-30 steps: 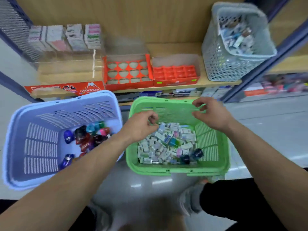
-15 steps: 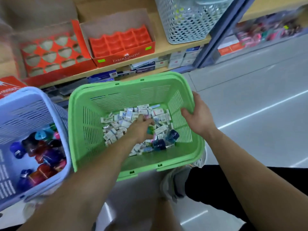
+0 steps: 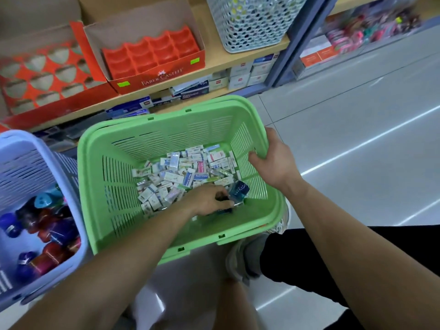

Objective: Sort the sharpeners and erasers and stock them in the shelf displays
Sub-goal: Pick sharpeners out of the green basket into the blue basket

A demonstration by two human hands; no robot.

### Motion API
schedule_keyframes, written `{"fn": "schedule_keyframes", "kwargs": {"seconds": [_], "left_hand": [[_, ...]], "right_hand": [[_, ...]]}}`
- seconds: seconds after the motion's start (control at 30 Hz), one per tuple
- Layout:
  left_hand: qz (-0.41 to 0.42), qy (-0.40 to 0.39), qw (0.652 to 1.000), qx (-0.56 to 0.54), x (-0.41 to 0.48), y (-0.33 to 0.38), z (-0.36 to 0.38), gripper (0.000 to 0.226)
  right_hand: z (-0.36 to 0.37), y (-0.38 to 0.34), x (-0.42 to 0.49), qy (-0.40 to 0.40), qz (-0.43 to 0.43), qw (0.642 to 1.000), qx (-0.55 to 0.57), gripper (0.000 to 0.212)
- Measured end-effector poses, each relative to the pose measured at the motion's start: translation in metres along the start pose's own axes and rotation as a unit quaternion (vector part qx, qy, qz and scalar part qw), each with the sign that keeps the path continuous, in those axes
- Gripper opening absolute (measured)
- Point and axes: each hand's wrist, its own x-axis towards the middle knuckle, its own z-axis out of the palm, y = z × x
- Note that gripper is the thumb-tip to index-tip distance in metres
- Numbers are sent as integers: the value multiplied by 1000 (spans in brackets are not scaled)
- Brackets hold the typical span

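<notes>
- Green basket (image 3: 181, 136) sits on the floor (image 3: 357, 115) in front of the shelf (image 3: 219, 55), tilted slightly.
- Erasers (image 3: 185, 170), small white and blue packets, are heaped loose across the basket bottom, mostly toward the far right.
- Left hand (image 3: 207, 201) is down inside the green basket at the near edge of the heap. Its fingers are curled over a dark blue sharpener (image 3: 239, 190). It looks like a grip, though the fingers hide the contact.
- Right hand (image 3: 273, 160) holds the green basket's right rim, thumb outside and fingers hooked over the inside wall.
- Pale blue basket (image 3: 23, 163) stands just left of the green one, the two nearly touching. It holds mixed sharpeners (image 3: 47, 229) in blue, red, purple and teal.
- On the shelf, a red Faber-Castell box (image 3: 162, 76) has an orange compartment tray (image 3: 152, 53) inside it, with no stock in the cells.
- Beside it on the left is a red display box (image 3: 45, 77) with shield-shaped cut-outs.
- Grey mesh basket (image 3: 252, 22) stands on the shelf to the right of the boxes. Its contents are too blurred to read.
- A grey shoe (image 3: 242, 260) shows just behind the green basket's near right corner.
</notes>
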Motion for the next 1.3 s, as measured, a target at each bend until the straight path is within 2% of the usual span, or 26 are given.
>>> {"fn": "schedule_keyframes", "kwargs": {"seconds": [0.1,0.2,0.27,0.37,0.4,0.47,0.57,0.63,0.8,1.0,1.13,1.23,1.3], "left_hand": [[2,2,1000,-9,-4,0,2,33],[-6,19,1000,-6,-15,-3,-5,38],[-7,25,999,-34,-29,-7,-20,40],[-17,73,995,-63,-57,-15,-49,44],[-23,99,992,-70,-67,-18,-58,41],[-30,153,984,-85,-84,-25,-71,34],[-43,194,975,-102,-102,-34,-76,33],[-44,202,972,-111,-110,-39,-72,32],[-54,213,964,-150,-119,-56,-63,33],[-67,219,962,-146,-110,-64,-63,36],[-73,214,965,-132,-107,-61,-62,35],[-61,215,968,-112,-116,-57,-68,33],[-57,223,968,-101,-128,-51,-77,34]], "right_hand": [[-3,-3,-3,-9,10,1000,-2,50],[-14,-11,-7,6,-5,999,-31,65],[-25,-24,-12,45,-40,997,-55,67],[-34,-48,-22,94,-118,983,-106,59],[-30,-55,-25,80,-131,982,-114,55],[-10,-60,-29,-3,-131,984,-119,51],[36,-49,-28,-165,-77,972,-148,50],[59,-33,-22,-209,-35,963,-168,50],[92,-7,-6,-259,31,938,-227,51],[101,6,-1,-279,42,915,-289,30],[100,7,-4,-316,56,916,-243,29],[95,-5,-5,-287,18,942,-171,17],[90,-26,-7,-266,-5,956,-125,20]]}}
